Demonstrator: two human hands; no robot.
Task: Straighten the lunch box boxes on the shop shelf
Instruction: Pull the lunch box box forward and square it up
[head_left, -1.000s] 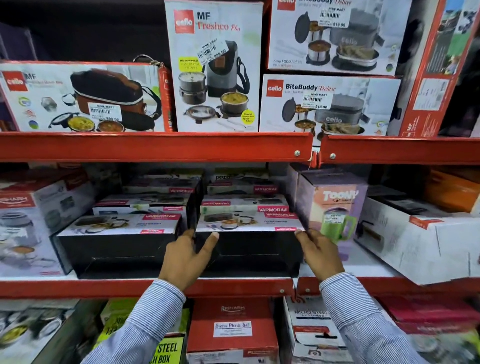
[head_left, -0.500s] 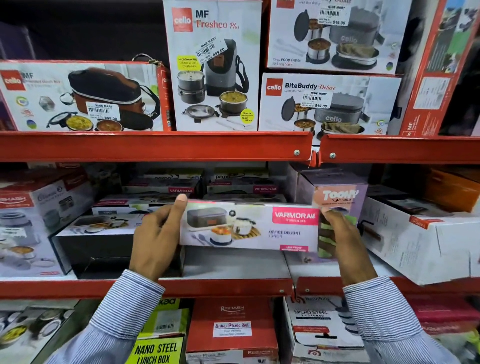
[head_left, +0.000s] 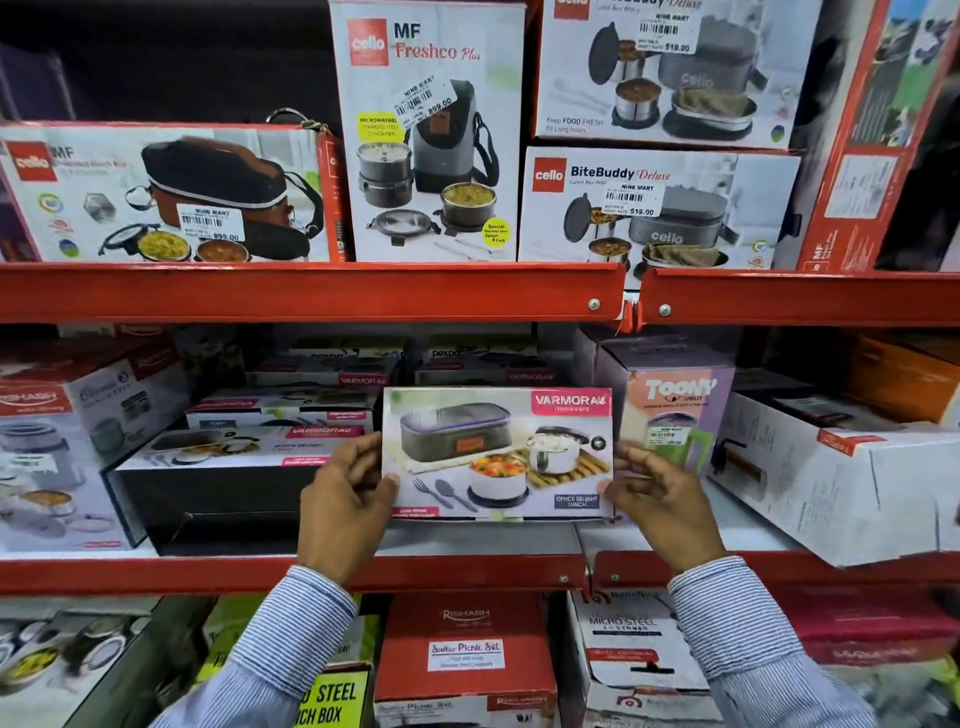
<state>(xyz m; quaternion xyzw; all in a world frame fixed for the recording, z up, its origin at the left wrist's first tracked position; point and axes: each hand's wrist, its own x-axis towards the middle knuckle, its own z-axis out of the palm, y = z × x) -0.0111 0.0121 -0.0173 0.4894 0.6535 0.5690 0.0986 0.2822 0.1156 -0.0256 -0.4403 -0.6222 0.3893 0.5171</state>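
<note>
A Varmora lunch box box (head_left: 497, 453) is held upright over the middle shelf (head_left: 291, 574), its picture face toward me. My left hand (head_left: 345, 501) grips its left edge and my right hand (head_left: 662, 501) holds its right edge. To the left a second Varmora box (head_left: 218, 480) lies flat with its black side forward, and more Varmora boxes (head_left: 283, 408) are stacked behind it. The spot on the shelf under the held box is bare grey.
A lilac Toony tumbler box (head_left: 675, 410) stands just right of the held box, with a white carton (head_left: 841, 478) beyond it. A Rishabh box (head_left: 57, 441) is at left. Cello boxes (head_left: 426, 135) fill the top shelf; picnic set boxes (head_left: 465, 660) sit below.
Both hands lifted the right front Varmora box off the shelf and turned it from lying flat to upright, so its large picture face now points at me.
</note>
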